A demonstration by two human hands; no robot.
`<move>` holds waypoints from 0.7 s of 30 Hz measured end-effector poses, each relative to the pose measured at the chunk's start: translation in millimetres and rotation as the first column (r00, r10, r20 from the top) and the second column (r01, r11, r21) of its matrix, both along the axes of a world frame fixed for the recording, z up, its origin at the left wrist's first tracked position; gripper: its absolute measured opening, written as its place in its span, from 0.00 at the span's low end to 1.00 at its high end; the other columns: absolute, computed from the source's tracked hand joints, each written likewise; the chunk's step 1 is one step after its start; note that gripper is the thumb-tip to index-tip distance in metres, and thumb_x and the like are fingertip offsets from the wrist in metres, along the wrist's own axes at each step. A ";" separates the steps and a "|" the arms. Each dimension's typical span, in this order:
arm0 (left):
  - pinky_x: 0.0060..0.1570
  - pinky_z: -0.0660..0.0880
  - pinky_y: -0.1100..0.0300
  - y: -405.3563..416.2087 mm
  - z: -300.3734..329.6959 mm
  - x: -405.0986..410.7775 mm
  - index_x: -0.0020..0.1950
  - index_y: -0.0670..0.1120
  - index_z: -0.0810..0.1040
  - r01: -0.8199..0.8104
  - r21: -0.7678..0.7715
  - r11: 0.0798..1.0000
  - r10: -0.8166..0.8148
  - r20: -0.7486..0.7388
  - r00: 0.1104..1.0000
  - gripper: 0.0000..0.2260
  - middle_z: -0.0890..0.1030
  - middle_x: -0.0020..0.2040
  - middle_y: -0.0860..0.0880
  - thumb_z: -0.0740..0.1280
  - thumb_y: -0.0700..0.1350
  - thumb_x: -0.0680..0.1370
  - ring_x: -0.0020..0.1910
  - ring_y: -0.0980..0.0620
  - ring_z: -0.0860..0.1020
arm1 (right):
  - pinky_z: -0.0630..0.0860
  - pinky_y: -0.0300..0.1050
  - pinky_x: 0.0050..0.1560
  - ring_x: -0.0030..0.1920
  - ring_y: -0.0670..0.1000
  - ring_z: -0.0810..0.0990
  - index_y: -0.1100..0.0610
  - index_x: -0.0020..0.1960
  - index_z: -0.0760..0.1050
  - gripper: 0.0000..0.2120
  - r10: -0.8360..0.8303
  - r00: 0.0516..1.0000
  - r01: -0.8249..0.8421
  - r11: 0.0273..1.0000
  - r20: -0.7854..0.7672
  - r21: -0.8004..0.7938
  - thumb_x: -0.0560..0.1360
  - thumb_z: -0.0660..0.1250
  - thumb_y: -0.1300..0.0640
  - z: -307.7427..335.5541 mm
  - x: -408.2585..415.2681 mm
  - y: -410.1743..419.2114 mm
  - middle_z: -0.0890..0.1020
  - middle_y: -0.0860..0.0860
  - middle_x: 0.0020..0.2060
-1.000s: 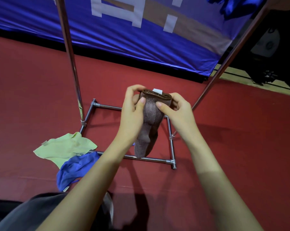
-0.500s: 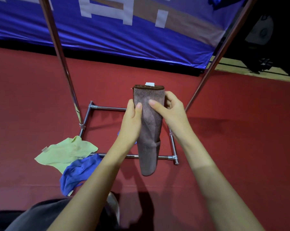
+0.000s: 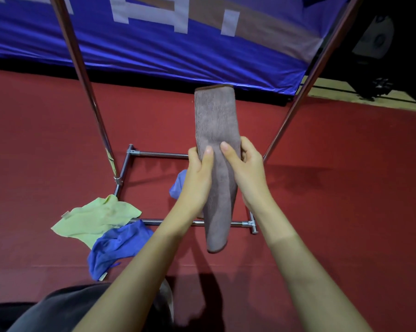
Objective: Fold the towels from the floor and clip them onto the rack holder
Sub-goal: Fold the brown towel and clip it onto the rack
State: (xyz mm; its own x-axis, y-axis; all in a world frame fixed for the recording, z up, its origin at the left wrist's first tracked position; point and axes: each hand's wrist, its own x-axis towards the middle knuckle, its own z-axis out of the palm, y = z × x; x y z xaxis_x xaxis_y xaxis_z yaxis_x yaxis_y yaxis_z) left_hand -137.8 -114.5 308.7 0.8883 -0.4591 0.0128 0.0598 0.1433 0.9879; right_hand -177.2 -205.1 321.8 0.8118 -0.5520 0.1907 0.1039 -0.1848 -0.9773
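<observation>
A brown towel (image 3: pixel 216 121), folded into a long narrow strip, stands upright in front of me. My left hand (image 3: pixel 198 178) grips its left side near the middle, thumb on the front. My right hand (image 3: pixel 246 171) grips the right side at the same height, thumb across the front. The strip's lower end hangs free below both hands. A light green towel (image 3: pixel 94 218) lies crumpled on the red floor at the left, and a blue towel (image 3: pixel 117 245) lies beside it. Another blue cloth (image 3: pixel 177 185) peeks out behind my left hand. The rack's metal base frame (image 3: pixel 154 153) lies on the floor.
Two slanted metal rack poles rise from the base, the left pole (image 3: pixel 82 75) and the right pole (image 3: pixel 305 92). A blue banner (image 3: pixel 154 44) hangs behind the rack. Red carpet (image 3: pixel 345 188) covers the floor. My dark-clothed knee (image 3: pixel 58 307) shows at the bottom left.
My hands have slid down from the towel's top edge to its middle. The folded strip now reaches higher and stands straighter. The white tag at its top edge no longer shows.
</observation>
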 end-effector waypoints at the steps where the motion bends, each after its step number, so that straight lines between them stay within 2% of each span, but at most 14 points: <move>1: 0.50 0.73 0.64 -1.5 -2.0 -1.7 0.53 0.45 0.65 -0.026 0.017 1.000 0.026 0.002 1.000 0.08 0.75 0.45 0.56 0.53 0.49 0.82 0.45 0.61 0.75 | 0.72 0.36 0.38 0.36 0.41 0.74 0.54 0.40 0.72 0.07 -0.020 1.000 0.020 1.000 0.017 0.006 0.76 0.65 0.60 1.3 1.8 2.2 0.77 0.48 0.35; 4: 0.41 0.70 0.68 -0.8 -3.4 -0.3 0.45 0.47 0.63 -0.130 0.052 0.990 0.126 0.066 0.990 0.07 0.72 0.39 0.54 0.53 0.46 0.82 0.35 0.66 0.73 | 0.69 0.30 0.36 0.33 0.36 0.73 0.54 0.41 0.70 0.07 -0.059 0.998 0.059 0.998 0.027 -0.001 0.77 0.64 0.59 -0.8 3.8 11.0 0.75 0.43 0.33; 5: 0.39 0.69 0.68 -0.1 -3.6 0.8 0.43 0.49 0.62 -0.155 0.060 0.986 0.149 0.100 0.984 0.08 0.70 0.38 0.53 0.52 0.46 0.82 0.34 0.64 0.71 | 0.70 0.30 0.37 0.34 0.36 0.73 0.54 0.43 0.71 0.05 -0.068 0.998 0.068 0.998 0.016 0.007 0.77 0.64 0.58 -5.3 2.4 13.9 0.76 0.43 0.35; 7: 0.39 0.68 0.66 1.8 -2.5 2.6 0.44 0.49 0.61 -0.182 0.060 0.981 0.173 0.140 0.975 0.08 0.68 0.38 0.53 0.52 0.47 0.83 0.36 0.59 0.69 | 0.72 0.30 0.40 0.38 0.36 0.76 0.55 0.49 0.72 0.05 -0.076 0.996 0.077 0.996 -0.037 0.040 0.76 0.66 0.55 -17.7 -3.9 19.2 0.79 0.43 0.40; 9: 0.39 0.68 0.71 2.4 -2.3 6.3 0.48 0.46 0.62 -0.208 0.045 0.977 0.200 0.143 0.969 0.06 0.69 0.40 0.55 0.51 0.46 0.83 0.38 0.61 0.69 | 0.73 0.32 0.40 0.39 0.37 0.78 0.54 0.50 0.73 0.07 -0.039 0.994 0.046 0.997 -0.098 0.067 0.75 0.67 0.54 -27.6 -11.8 22.7 0.80 0.44 0.41; 12: 0.37 0.67 0.68 4.4 -1.7 13.4 0.46 0.46 0.63 -0.255 0.022 0.967 0.250 0.121 0.961 0.06 0.69 0.38 0.54 0.54 0.45 0.82 0.35 0.63 0.69 | 0.70 0.36 0.36 0.35 0.42 0.74 0.57 0.46 0.74 0.04 -0.005 0.997 0.008 0.999 -0.073 0.049 0.75 0.67 0.57 -23.3 -18.1 17.1 0.78 0.47 0.35; 15: 0.32 0.66 0.68 7.2 3.3 19.1 0.40 0.48 0.63 -0.299 -0.035 0.953 0.301 0.082 0.950 0.09 0.67 0.34 0.53 0.58 0.44 0.81 0.29 0.64 0.66 | 0.70 0.37 0.35 0.35 0.44 0.75 0.61 0.50 0.73 0.08 0.024 0.999 -0.023 1.000 -0.049 0.021 0.75 0.67 0.58 -1.1 -19.7 5.6 0.79 0.50 0.34; 18: 0.34 0.69 0.64 7.1 20.9 19.2 0.44 0.48 0.64 -0.249 -0.124 0.960 0.250 -0.007 0.968 0.07 0.70 0.35 0.52 0.61 0.42 0.80 0.32 0.59 0.69 | 0.74 0.33 0.37 0.36 0.41 0.79 0.58 0.52 0.72 0.08 0.091 0.994 -0.090 0.996 -0.066 0.023 0.74 0.67 0.60 23.1 -19.6 -6.6 0.83 0.46 0.33; 20: 0.34 0.72 0.63 6.5 42.8 18.2 0.46 0.50 0.61 -0.201 -0.212 0.956 0.190 -0.068 0.979 0.11 0.76 0.37 0.49 0.62 0.39 0.79 0.34 0.56 0.73 | 0.74 0.33 0.36 0.35 0.41 0.79 0.54 0.49 0.71 0.07 0.088 0.995 -0.087 0.996 -0.044 0.023 0.74 0.67 0.62 41.5 -18.4 -17.3 0.83 0.45 0.32; 21: 0.33 0.72 0.63 7.6 55.8 18.5 0.47 0.52 0.59 -0.178 -0.239 0.955 0.172 -0.046 0.984 0.13 0.78 0.39 0.48 0.62 0.37 0.78 0.35 0.55 0.74 | 0.75 0.34 0.36 0.35 0.41 0.79 0.53 0.48 0.71 0.08 0.088 0.996 -0.088 0.996 -0.028 0.018 0.74 0.67 0.62 53.1 -17.0 -22.9 0.83 0.45 0.32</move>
State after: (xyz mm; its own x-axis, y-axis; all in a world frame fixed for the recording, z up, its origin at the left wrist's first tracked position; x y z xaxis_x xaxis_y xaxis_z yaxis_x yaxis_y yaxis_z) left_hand -119.2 -107.0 364.5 0.9560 -0.2821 0.0810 0.0362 0.3871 0.9213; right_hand -194.3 -228.0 374.8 0.8624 -0.4809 0.1581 0.0911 -0.1597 -0.9830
